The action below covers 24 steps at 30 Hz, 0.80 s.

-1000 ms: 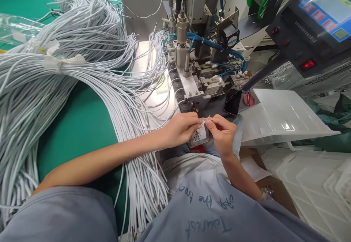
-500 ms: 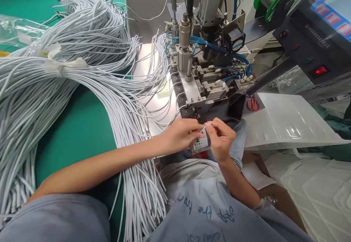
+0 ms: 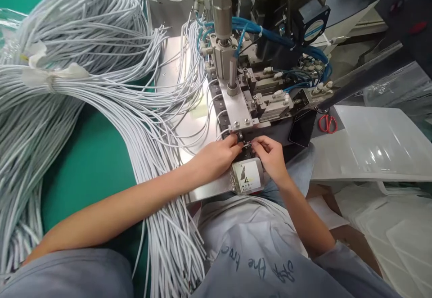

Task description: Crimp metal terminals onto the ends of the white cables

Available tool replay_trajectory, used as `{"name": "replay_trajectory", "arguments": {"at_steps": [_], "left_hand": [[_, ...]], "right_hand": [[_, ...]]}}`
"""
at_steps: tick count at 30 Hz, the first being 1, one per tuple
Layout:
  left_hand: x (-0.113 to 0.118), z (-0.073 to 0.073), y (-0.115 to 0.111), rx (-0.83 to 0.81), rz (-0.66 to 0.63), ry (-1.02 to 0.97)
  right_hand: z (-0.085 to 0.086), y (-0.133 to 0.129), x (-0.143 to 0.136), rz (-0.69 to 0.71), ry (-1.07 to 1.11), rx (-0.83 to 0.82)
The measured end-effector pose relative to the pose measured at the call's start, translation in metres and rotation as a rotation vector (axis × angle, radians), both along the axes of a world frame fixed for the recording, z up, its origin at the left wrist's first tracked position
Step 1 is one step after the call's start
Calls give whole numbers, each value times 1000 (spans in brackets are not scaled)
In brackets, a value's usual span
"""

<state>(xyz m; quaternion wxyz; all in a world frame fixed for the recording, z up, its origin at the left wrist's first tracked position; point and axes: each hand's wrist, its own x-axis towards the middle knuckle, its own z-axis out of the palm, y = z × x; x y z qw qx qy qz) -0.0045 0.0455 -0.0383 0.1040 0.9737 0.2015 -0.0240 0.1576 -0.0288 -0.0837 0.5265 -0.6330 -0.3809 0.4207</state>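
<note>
Both bare forearms reach forward, left hand [image 3: 216, 156] and right hand [image 3: 272, 156] fingertip to fingertip, each grip pinched.

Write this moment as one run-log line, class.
left hand: pinching white wire end | right hand: pinching same end | location: front of machine fixture | nearby: warning label

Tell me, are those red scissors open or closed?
Cannot tell. The red scissors lie flat beside the machine, only their two red handle loops show, and the blades are hidden.
</note>
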Motion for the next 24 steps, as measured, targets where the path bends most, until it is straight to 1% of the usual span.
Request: {"name": "replay_trajectory", "arguments": {"at_steps": [3,6,10,14,20,24], "left_hand": [[-2,-2,1,7,-33,-18],[-1,-1,2,50,-73,-25],[0,1,3,94,-96,-62],[2,2,3,110,-119,-94],[3,3,4,101,-129,-64],[4,4,3,111,-148,-47]], "right_hand": [[0,3,-1,20,21,-7],[0,3,1,37,21,-7],[2,4,4,66,22,-34],[2,7,5,83,80,-69],[2,9,5,49,147,-93],[3,12,6,43,122,-93]]}}
